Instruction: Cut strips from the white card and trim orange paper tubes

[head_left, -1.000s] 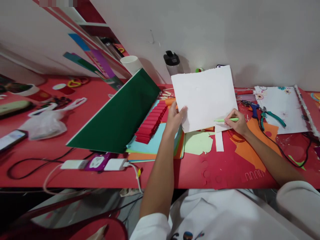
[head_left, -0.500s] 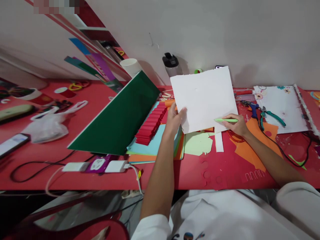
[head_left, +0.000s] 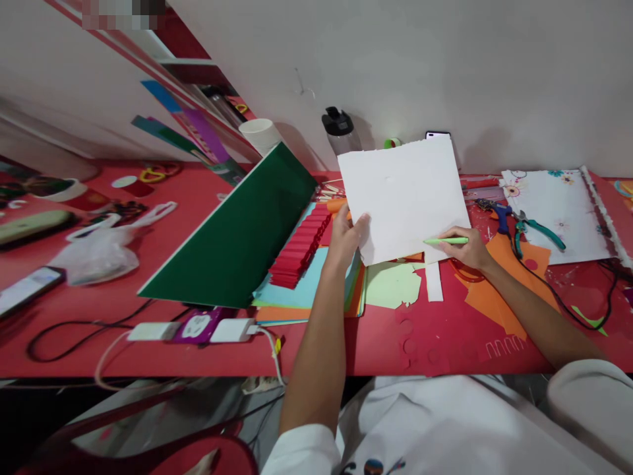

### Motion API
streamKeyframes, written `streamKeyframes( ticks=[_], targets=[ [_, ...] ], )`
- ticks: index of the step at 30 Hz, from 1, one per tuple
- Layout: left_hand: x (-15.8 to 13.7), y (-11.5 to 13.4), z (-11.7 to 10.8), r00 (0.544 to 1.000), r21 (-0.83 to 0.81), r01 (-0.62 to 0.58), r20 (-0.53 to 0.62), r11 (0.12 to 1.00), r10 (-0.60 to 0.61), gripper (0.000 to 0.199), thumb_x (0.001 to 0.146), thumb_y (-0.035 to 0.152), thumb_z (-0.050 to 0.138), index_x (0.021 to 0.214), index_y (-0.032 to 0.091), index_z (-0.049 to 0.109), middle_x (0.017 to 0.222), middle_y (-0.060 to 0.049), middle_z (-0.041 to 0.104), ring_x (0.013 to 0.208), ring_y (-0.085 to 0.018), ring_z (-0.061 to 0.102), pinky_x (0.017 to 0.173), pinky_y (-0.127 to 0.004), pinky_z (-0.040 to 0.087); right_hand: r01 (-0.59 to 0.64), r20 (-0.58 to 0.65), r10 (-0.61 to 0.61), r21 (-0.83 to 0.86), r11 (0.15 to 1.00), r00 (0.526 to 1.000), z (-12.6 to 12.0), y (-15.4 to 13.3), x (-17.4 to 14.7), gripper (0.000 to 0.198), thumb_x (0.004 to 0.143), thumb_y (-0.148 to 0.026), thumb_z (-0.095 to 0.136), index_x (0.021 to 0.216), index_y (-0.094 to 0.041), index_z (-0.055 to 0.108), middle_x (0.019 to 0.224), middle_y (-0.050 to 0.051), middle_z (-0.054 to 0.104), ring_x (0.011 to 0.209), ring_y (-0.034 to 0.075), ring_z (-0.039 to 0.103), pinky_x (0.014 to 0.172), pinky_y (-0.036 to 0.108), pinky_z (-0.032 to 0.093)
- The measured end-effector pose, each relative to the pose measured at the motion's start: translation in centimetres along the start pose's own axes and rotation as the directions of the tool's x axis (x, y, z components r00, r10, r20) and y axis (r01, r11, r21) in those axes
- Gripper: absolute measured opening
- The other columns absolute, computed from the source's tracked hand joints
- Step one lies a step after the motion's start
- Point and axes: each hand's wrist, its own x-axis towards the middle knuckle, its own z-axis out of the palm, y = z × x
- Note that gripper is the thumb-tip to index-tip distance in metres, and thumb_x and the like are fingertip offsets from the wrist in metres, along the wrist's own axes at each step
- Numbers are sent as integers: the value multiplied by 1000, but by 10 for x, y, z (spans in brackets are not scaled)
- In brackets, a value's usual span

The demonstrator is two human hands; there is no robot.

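Observation:
My left hand [head_left: 349, 234] is closed on the left edge of a white sheet of card [head_left: 405, 198], thumb on top, holding it tilted up above the desk. A light green pen [head_left: 452, 241] is gripped in my right hand [head_left: 467, 247], its tip at the lower right part of the card. The card's face looks blank. Under its lower edge lie a pale green paper scrap [head_left: 393, 284] and a narrow white strip [head_left: 434, 282]. Folded red paper [head_left: 299, 247] rests on a stack of coloured sheets [head_left: 281, 293] left of my left hand.
A dark green board [head_left: 232, 244] leans at left, near a power strip [head_left: 195, 325]. Teal-handled pliers [head_left: 541, 231], a blue glue gun [head_left: 502, 214] and orange paper [head_left: 499, 297] lie to the right. A black-lidded bottle [head_left: 341, 132] stands by the wall.
The pen tip has shifted very slightly down on the card, with my right hand moving a little. My left hand keeps the card nearly still. The view has shifted slightly.

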Motion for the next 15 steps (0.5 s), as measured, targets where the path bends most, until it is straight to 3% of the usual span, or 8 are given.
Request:
streamKeyframes(
  ticks=[7, 15],
  targets=[
    [-1, 2, 0, 1000, 12, -17, 11, 1000, 17, 70, 71, 65, 91, 122, 22, 67, 119, -13, 77, 114, -34, 75, 100, -50, 62, -8, -10, 8, 13, 1000, 1000, 0, -5, 0, 23, 90, -44, 78, 96, -22, 82, 92, 7, 82, 80, 23, 75, 70, 34, 60],
    [0, -2, -1, 1000, -7, -16, 8, 1000, 16, 64, 74, 57, 91, 122, 22, 67, 122, -14, 76, 117, -34, 74, 100, -48, 61, -3, 22, 3, 7, 1000, 1000, -3, 1, 0, 20, 91, -41, 78, 97, -23, 82, 94, 6, 82, 81, 22, 74, 71, 32, 57]
  ],
)
